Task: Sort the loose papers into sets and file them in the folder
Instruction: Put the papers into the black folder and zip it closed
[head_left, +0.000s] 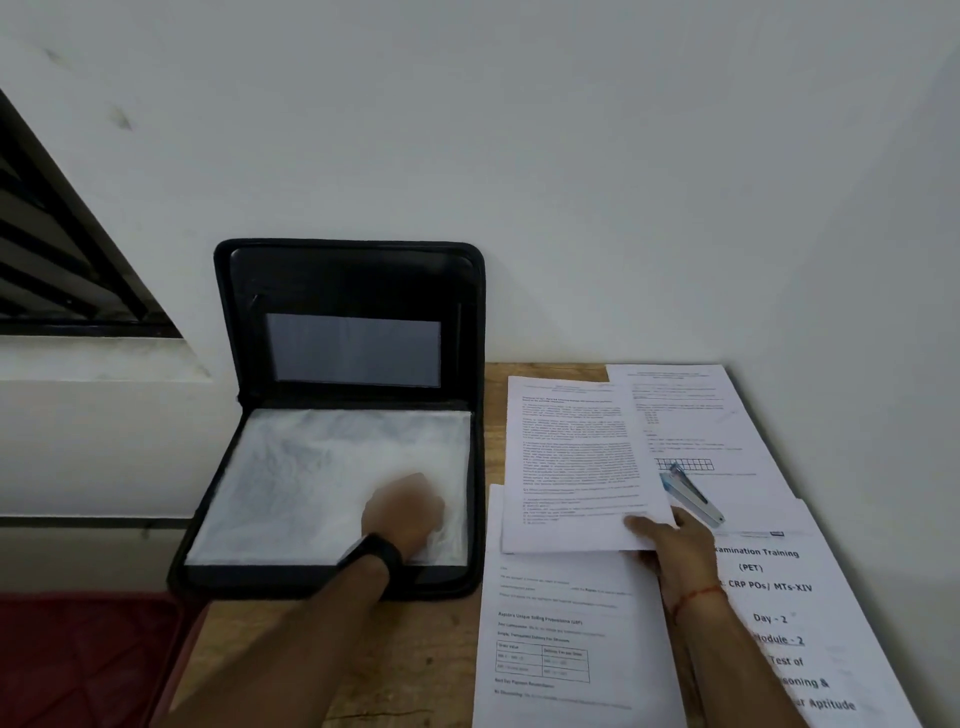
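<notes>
Loose white printed sheet (576, 457) at 3 o'clock of the open black zip folder (348, 415), pinched in right-hand grip (670, 540). Left hand (405, 512), blurred, on the folder's clear sleeves (311, 467); grip unclear. Filing step. Next: slide sheet into sleeve.

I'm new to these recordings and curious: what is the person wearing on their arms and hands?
Both forearms are bare, no sleeves or gloves in view. The left hand has a black band, like a watch or tracker, on its wrist. The right hand has a thin red thread tied round its wrist.
</notes>
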